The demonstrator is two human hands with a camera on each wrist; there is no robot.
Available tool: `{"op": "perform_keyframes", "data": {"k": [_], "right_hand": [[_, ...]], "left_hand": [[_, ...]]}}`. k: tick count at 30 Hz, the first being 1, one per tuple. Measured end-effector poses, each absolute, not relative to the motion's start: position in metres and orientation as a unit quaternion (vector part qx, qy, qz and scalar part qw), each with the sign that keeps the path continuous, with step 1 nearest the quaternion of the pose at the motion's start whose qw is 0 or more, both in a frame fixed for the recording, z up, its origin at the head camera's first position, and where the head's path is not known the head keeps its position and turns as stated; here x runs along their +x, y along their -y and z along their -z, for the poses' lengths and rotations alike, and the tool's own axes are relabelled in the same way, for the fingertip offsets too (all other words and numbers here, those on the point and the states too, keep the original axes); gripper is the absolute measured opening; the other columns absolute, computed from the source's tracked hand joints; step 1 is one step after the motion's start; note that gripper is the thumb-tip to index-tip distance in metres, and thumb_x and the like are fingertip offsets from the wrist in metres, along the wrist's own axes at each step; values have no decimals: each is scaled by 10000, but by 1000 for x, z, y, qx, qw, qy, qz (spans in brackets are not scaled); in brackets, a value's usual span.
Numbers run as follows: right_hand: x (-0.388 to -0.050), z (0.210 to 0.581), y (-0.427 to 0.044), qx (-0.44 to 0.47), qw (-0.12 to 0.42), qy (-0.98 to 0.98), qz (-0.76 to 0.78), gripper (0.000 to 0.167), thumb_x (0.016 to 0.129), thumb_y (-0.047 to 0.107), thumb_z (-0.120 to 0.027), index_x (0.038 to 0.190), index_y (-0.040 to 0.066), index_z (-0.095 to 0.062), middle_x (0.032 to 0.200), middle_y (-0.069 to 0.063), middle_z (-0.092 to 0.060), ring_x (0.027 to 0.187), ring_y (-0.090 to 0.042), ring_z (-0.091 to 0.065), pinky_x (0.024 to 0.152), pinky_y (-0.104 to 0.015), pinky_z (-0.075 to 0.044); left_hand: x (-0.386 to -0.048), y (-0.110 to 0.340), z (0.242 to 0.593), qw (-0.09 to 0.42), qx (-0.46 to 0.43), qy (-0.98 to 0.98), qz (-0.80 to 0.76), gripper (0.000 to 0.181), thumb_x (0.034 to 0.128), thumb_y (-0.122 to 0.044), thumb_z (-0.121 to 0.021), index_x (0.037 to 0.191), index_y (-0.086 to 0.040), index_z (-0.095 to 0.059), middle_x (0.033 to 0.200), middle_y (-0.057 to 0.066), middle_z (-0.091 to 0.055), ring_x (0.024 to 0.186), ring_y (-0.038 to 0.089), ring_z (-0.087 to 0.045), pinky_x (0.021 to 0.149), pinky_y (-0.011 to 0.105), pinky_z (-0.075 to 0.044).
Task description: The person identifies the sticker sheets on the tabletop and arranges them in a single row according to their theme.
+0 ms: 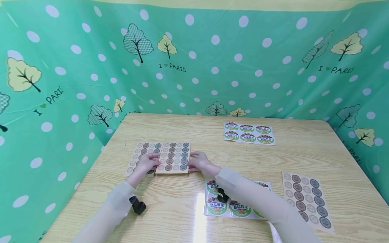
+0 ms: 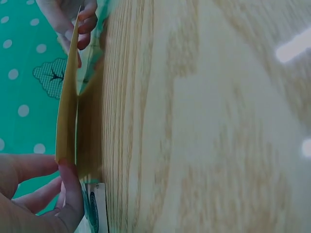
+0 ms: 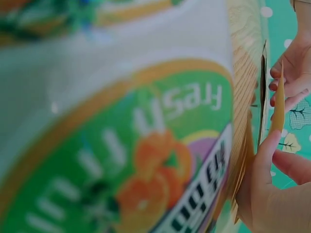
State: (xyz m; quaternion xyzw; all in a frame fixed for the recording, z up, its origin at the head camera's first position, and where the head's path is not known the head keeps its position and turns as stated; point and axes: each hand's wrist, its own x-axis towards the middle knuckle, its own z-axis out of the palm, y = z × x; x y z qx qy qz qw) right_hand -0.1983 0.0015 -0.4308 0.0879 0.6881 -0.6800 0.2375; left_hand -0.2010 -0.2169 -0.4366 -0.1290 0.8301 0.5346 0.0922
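Near the worktop's left edge (image 1: 88, 184), my left hand (image 1: 148, 163) and right hand (image 1: 201, 163) pinched a tan, circle-printed rectangular paper sheet (image 1: 174, 158) at opposite sides, probably to steady it.

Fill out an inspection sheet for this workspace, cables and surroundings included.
Surface: wood-grain table, bright glare near the front.
Job's things: held brown sheet with round labels; left brown sheet, similar.
Clutter: right brown sheet; far fruit-label sheet; near fruit-label sheet, partly hidden by the right sleeve.
Hands: left hand and right hand pinch opposite edges of the held brown sheet.
Cables: nothing plainly seen.
Surroundings: green polka-dot cloth with printed trees.
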Motion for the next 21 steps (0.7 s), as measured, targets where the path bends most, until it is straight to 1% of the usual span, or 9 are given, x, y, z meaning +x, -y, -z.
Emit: {"op": "perform_keyframes", "data": {"k": [1,7,10,16,21], "right_hand": [[-201,435,-1,89,237,-691,677,599,727,-118,-563,1285,-19,-371,896,-199,-611,629,-189,-598,624,-283,-540],[-202,438,2,87,244,-707,658,655,711,-133,-575,1310,-13,-339,834,-187,-608,602,-199,-603,590,-285,-541],[-202,438,3,81,245,-716,649,676,698,-142,-578,1316,-16,-334,795,-182,-607,559,-186,-588,569,-288,-541],[-203,439,5,69,240,-741,623,681,685,-152,-576,1311,-21,-342,723,-177,-604,479,-147,-554,519,-271,-535],[-202,441,6,57,234,-761,603,695,685,-148,-590,1318,-11,-339,649,-154,-589,451,-137,-545,510,-270,-533]], "left_hand": [[-201,217,437,91,-127,-832,-532,434,754,75,-605,1176,69,-504,813,88,-627,586,54,-559,547,227,-514],[-202,217,439,92,-115,-850,-506,434,745,73,-612,1166,72,-509,810,92,-605,568,63,-538,527,212,-510],[-202,217,439,93,-108,-858,-493,432,743,77,-612,1163,78,-508,807,99,-593,564,75,-532,520,214,-509],[-201,216,440,89,-95,-869,-478,430,739,90,-609,1157,86,-508,823,147,-582,557,82,-524,501,208,-503],[-199,216,441,78,-81,-878,-466,423,730,93,-616,1140,106,-514,798,144,-579,526,80,-512,467,191,-485]]}}
